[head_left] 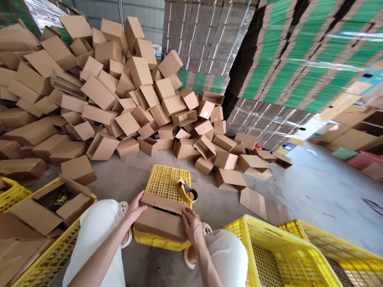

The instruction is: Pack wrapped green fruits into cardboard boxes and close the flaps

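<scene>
A cardboard box lies on an upturned yellow crate between my knees. Its top flaps are nearly closed, with a narrow dark gap between them. My left hand grips the box's left end, fingers at the flap edge. On the right end, my right hand has its fingers pressed on the top near the gap. Beyond the box, a yellow tape dispenser with a dark roll rests on the crate's right side.
A large pile of cardboard boxes rises ahead. Yellow crates stand at the right. At the left, another yellow crate holds open boxes. Flattened cardboard lies on the floor; wrapped stacks stand behind.
</scene>
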